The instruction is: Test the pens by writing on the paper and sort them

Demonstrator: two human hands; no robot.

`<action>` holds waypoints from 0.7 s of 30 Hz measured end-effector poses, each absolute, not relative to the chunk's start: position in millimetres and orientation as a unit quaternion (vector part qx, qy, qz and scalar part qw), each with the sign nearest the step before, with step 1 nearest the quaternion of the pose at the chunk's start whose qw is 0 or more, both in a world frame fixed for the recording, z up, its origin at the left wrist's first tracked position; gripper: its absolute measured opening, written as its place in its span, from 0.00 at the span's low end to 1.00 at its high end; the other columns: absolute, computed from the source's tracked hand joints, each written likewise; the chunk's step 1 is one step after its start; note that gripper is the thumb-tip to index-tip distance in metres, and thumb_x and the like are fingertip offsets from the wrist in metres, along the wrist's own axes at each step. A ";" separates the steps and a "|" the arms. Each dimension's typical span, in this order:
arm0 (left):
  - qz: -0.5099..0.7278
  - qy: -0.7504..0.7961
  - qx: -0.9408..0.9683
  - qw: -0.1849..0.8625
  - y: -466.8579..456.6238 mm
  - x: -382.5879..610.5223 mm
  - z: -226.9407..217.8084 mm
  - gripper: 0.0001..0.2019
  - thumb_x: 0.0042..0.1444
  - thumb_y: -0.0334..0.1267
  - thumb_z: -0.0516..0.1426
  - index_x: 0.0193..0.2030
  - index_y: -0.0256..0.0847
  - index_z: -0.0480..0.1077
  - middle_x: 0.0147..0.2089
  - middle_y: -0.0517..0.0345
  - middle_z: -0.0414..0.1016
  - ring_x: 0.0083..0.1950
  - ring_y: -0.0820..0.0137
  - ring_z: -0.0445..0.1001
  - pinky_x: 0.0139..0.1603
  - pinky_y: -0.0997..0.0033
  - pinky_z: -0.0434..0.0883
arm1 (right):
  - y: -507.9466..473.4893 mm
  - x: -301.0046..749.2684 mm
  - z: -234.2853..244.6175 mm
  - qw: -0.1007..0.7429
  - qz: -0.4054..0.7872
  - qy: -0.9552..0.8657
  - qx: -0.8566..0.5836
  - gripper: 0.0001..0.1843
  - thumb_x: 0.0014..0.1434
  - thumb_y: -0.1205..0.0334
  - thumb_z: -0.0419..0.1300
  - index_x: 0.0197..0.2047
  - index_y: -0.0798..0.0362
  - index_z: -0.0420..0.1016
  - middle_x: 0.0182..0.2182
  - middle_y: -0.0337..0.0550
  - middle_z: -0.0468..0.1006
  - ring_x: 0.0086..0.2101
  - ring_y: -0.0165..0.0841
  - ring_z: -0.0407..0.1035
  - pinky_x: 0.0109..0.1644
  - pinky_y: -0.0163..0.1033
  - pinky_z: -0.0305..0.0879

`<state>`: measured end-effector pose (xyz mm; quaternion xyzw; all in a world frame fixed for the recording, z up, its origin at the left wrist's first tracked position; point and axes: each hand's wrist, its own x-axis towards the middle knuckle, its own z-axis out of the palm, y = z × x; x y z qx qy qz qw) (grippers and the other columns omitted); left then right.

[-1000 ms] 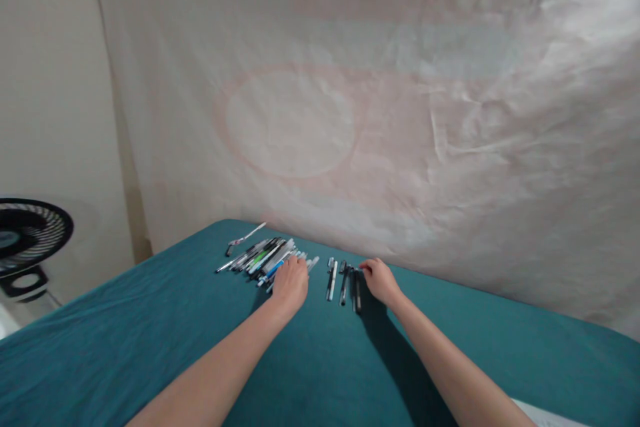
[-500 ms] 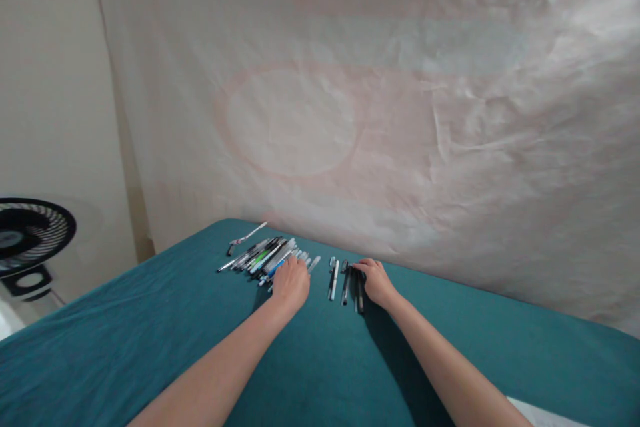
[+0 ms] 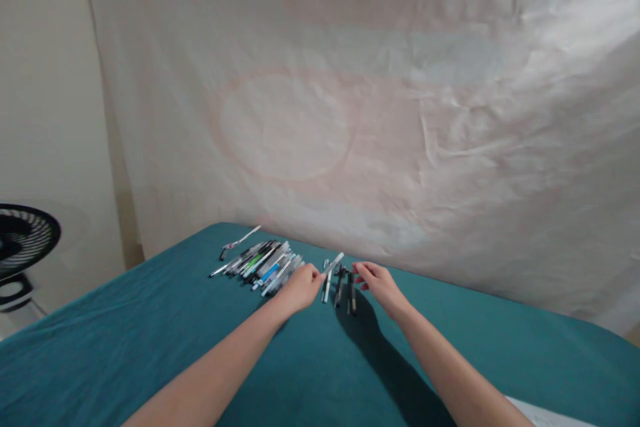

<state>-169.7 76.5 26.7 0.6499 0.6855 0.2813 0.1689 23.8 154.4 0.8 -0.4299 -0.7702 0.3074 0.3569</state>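
Note:
My left hand [image 3: 303,285] is closed in a pinch on a pale pen [image 3: 335,261], which points up and to the right from the fingertips. Just left of that hand lies a pile of pens [image 3: 263,265], mostly white, grey and black, with a green and a blue one among them. Small groups of pens lie between my hands: a white pen [image 3: 327,289], then dark pens [image 3: 339,288], then more dark pens [image 3: 353,299]. My right hand [image 3: 379,283] hovers by the rightmost group, fingers apart, and I see nothing in it.
A teal cloth [image 3: 300,373] covers the table, which meets a pale wall sheet [image 3: 400,147] at the back. Beyond the pile lies a thin white-and-black item [image 3: 241,240]. A black fan [image 3: 25,240] stands at the left. White paper [image 3: 543,410] shows at lower right.
My left hand has moved right from the pile and now holds a pale pen. My right hand has come off the dark pens, its fingers parted. The view has shifted slightly.

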 end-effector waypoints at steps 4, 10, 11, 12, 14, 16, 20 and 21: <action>0.325 0.613 0.648 0.313 59.7 -135.8 25.2 0.12 0.53 0.44 0.51 0.30 0.37 0.68 0.28 0.59 0.69 0.33 0.69 0.67 0.33 0.72 0.61 | 125.2 32.1 9.9 0.419 0.566 -0.610 -0.363 0.18 0.55 0.48 0.53 0.37 0.55 0.72 0.30 0.43 0.73 0.25 0.27 0.66 0.28 0.31 0.62; 0.368 0.505 0.547 0.557 37.0 -92.7 22.4 0.13 0.53 0.45 0.52 0.29 0.36 0.65 0.26 0.58 0.67 0.28 0.73 0.67 0.32 0.72 0.64 | 101.7 52.5 6.1 0.430 0.656 -0.522 -0.336 0.16 0.47 0.49 0.63 0.26 0.55 0.70 0.19 0.36 0.65 0.20 0.24 0.58 0.25 0.31 0.56; 0.376 0.486 0.521 0.592 36.1 -86.2 22.6 0.13 0.54 0.46 0.51 0.31 0.36 0.64 0.27 0.57 0.68 0.28 0.73 0.68 0.33 0.72 0.65 | 99.3 55.3 3.6 0.423 0.656 -0.528 -0.337 0.16 0.47 0.49 0.63 0.25 0.56 0.69 0.19 0.35 0.65 0.20 0.24 0.57 0.25 0.31 0.55; 0.385 0.471 0.495 0.620 36.0 -79.9 22.6 0.13 0.54 0.46 0.50 0.32 0.36 0.63 0.28 0.57 0.67 0.28 0.74 0.68 0.33 0.71 0.65 | 97.2 57.7 0.9 0.417 0.653 -0.533 -0.341 0.16 0.47 0.50 0.63 0.25 0.56 0.69 0.18 0.35 0.65 0.20 0.24 0.57 0.24 0.32 0.54; 0.411 0.452 0.444 0.655 37.4 -68.3 21.5 0.13 0.57 0.46 0.48 0.34 0.36 0.61 0.27 0.59 0.65 0.26 0.76 0.67 0.32 0.73 0.65 | 94.0 61.7 -4.7 0.412 0.644 -0.540 -0.352 0.16 0.47 0.50 0.63 0.25 0.56 0.69 0.18 0.35 0.65 0.20 0.24 0.57 0.24 0.32 0.54; 0.439 0.443 0.403 0.670 39.1 -59.3 18.4 0.12 0.58 0.45 0.46 0.34 0.37 0.59 0.26 0.63 0.61 0.23 0.79 0.62 0.27 0.77 0.62 | 92.2 64.6 -9.2 0.419 0.639 -0.537 -0.358 0.16 0.47 0.50 0.63 0.26 0.56 0.69 0.19 0.35 0.66 0.20 0.25 0.57 0.25 0.32 0.53; 0.456 0.419 0.371 0.692 38.1 -51.2 9.5 0.11 0.57 0.44 0.49 0.33 0.37 0.59 0.24 0.66 0.57 0.18 0.83 0.53 0.18 0.82 0.47 | 90.0 68.0 -11.9 0.423 0.656 -0.528 -0.334 0.18 0.50 0.47 0.59 0.27 0.55 0.69 0.19 0.34 0.64 0.20 0.25 0.57 0.26 0.32 0.54; 0.454 0.414 0.370 0.697 37.2 -51.0 7.3 0.12 0.56 0.44 0.50 0.32 0.37 0.59 0.24 0.66 0.57 0.18 0.83 0.52 0.18 0.82 0.45 | 89.5 68.5 -11.7 0.417 0.654 -0.536 -0.334 0.18 0.51 0.47 0.58 0.27 0.55 0.69 0.19 0.34 0.64 0.20 0.25 0.58 0.26 0.32 0.54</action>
